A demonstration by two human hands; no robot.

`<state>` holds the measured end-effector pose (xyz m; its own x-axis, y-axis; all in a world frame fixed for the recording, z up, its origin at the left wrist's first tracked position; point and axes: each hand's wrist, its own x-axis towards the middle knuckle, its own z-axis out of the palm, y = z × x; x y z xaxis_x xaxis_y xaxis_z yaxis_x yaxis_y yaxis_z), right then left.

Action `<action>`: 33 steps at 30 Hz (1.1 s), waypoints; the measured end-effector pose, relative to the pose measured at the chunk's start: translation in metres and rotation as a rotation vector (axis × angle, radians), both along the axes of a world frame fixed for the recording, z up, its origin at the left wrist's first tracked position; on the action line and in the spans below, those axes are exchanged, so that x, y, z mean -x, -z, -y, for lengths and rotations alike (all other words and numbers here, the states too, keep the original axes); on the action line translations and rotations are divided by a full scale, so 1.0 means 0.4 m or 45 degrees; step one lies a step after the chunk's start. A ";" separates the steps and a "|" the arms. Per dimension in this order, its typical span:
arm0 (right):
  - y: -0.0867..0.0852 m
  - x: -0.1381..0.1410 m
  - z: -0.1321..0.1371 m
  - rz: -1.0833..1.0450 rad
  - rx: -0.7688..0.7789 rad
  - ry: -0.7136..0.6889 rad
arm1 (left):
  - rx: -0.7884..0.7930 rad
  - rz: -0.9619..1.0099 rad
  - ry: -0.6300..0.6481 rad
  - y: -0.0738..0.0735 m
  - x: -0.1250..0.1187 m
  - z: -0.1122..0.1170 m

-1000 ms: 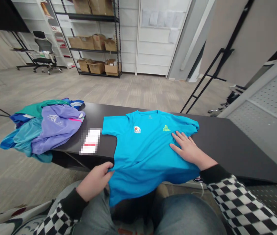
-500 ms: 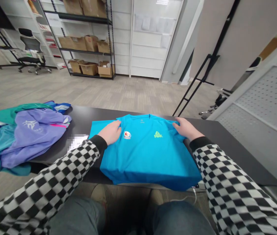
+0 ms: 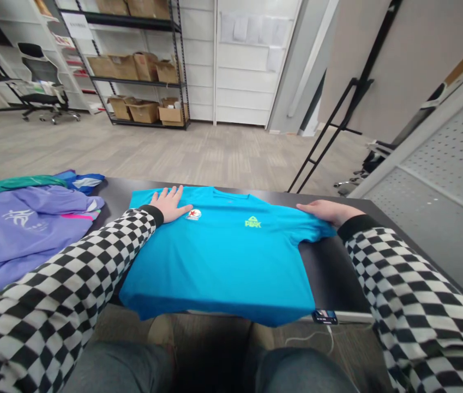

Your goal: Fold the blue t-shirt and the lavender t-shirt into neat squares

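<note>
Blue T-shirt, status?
Left hand flat on the shoulder of the blue T-shirt; right hand on the other shoulder. Hem over black table edge. Purple garment alongside.

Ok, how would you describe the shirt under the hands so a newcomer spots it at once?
On the black table, right of a heap of clothes, lies a blue T-shirt, spread flat. Unlike that crumpled heap, it bears a lime-green PEAK logo and lies under the left hand and right hand.

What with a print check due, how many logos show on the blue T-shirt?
2, both on the chest of the blue T-shirt: a round red-and-white badge beside the left hand, and a green PEAK logo to its right. Any on the underside would be hidden.
</note>
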<state>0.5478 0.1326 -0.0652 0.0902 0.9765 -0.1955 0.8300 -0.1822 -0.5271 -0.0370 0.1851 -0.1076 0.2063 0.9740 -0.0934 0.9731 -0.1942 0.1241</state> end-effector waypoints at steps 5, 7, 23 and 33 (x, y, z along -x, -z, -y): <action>-0.039 -0.038 0.050 -0.497 0.638 -0.058 | 0.144 -0.155 -0.097 -0.031 -0.014 -0.015; -0.044 -0.040 0.062 -0.730 0.604 -0.063 | 0.169 -0.205 -0.107 -0.057 -0.040 -0.014; -0.034 -0.132 -0.035 0.100 0.238 0.155 | 0.127 -0.014 0.206 -0.016 -0.189 -0.016; 0.008 0.173 -0.003 0.927 -0.364 0.006 | -0.015 0.036 0.167 -0.011 -0.201 -0.015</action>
<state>0.4784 0.1337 -0.0682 0.1033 0.9794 0.1734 0.9844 -0.1256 0.1229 0.0436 0.1910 -0.1032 0.3347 0.9393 -0.0747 0.9353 -0.3215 0.1481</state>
